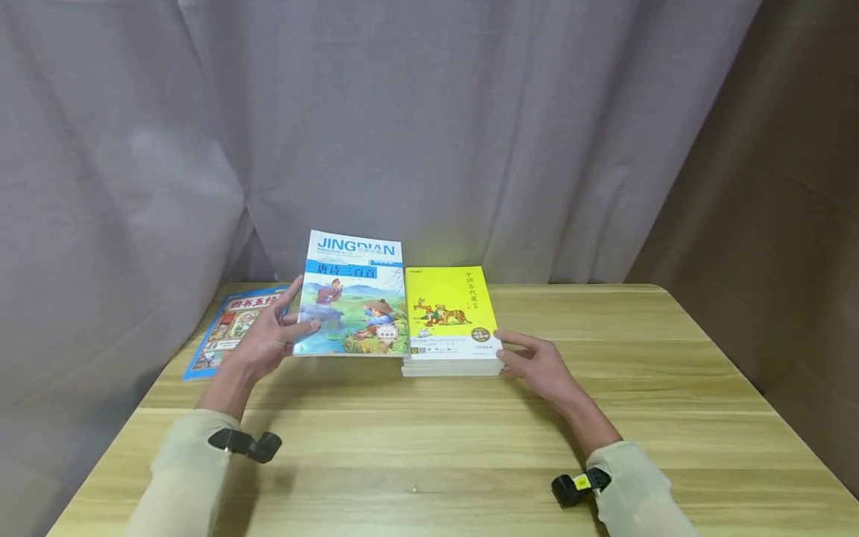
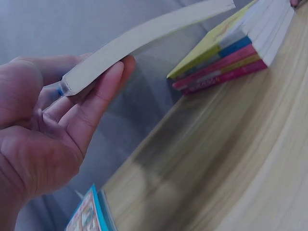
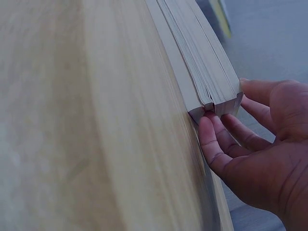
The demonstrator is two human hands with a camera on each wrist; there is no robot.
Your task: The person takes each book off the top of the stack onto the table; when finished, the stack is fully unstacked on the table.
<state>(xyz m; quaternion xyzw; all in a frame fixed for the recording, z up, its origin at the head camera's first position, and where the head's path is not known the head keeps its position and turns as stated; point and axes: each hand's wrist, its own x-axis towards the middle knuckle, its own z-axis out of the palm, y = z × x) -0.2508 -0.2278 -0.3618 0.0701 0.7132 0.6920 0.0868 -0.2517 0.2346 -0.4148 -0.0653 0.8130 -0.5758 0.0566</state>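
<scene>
My left hand (image 1: 263, 341) holds a paperback book (image 1: 350, 294) by its left edge, thumb on the cover and fingers underneath. The cover is blue and white, with "JINGDIAN" and a painted riverside scene. In the left wrist view this book (image 2: 144, 38) is raised off the table and bows slightly. Right beside it stands a stack of several books, topped by a yellow book (image 1: 446, 298) with a tiger picture. My right hand (image 1: 540, 367) touches the stack's right side near the front corner. In the right wrist view its fingertips rest against the page edges (image 3: 197, 57).
A blue-bordered book (image 1: 228, 335) with a red title lies flat at the table's left edge. The wooden table (image 1: 416, 447) runs back to a grey curtain (image 1: 403, 127). Pink, blue and yellow spines (image 2: 226, 72) show in the stack.
</scene>
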